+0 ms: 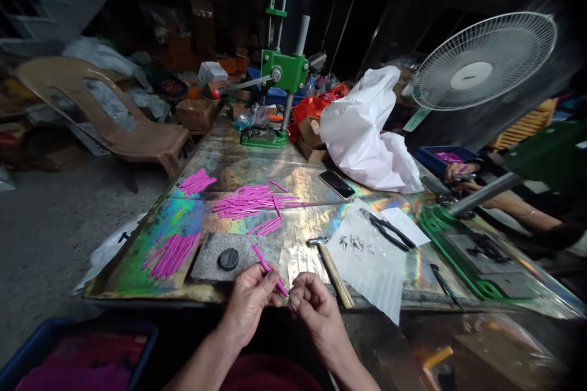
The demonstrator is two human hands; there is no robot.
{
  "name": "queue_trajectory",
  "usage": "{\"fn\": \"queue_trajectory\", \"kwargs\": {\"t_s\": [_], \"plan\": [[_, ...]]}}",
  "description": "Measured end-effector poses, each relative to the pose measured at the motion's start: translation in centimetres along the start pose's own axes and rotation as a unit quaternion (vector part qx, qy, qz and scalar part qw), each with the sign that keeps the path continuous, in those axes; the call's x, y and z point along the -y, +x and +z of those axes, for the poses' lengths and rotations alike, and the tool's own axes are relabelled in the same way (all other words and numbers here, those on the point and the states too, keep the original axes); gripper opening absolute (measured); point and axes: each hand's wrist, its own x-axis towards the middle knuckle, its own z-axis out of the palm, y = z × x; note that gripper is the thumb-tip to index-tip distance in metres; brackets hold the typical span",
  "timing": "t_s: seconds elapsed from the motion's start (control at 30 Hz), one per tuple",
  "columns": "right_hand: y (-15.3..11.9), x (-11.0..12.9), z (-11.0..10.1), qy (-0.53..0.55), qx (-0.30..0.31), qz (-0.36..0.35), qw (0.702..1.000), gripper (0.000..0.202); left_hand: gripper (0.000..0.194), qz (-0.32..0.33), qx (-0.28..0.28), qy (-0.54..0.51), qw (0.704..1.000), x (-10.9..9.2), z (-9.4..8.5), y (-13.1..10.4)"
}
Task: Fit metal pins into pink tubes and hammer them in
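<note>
My left hand pinches a pink stick near its middle, above the table's front edge. At the stick's lower right end my right hand has its fingers closed together; whatever they hold is too small to make out. Behind my left hand lies a grey stone block with a round black piece on it. Bundles of pink sticks lie to the left, with a loose pile farther back. A hammer rests right of my hands, beside a white sheet bearing small metal pieces and black-handled pliers.
A green press stands at the table's back, near a white plastic bag and a phone. Another green press base and a person's hands are at right. Behind is a fan; a chair stands left.
</note>
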Motion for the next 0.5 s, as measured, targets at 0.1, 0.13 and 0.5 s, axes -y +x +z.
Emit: {"fn": "queue_trajectory", "kwargs": {"t_s": [0.1, 0.13, 0.5], "plan": [[0.0, -0.1, 0.0, -0.002, -0.012, -0.001, 1.000, 0.026, 0.024, 0.010, -0.001, 0.015, 1.000, 0.3, -0.1, 0.0], [0.0, -0.2, 0.0, 0.001, -0.017, -0.002, 1.000, 0.026, 0.024, 0.018, -0.002, 0.024, 1.000, 0.4, -0.1, 0.0], [0.3, -1.1, -0.3, 0.033, -0.027, 0.016, 0.999, 0.030, 0.028, 0.025, -0.040, 0.020, 0.999, 0.3, 0.2, 0.0]]}}
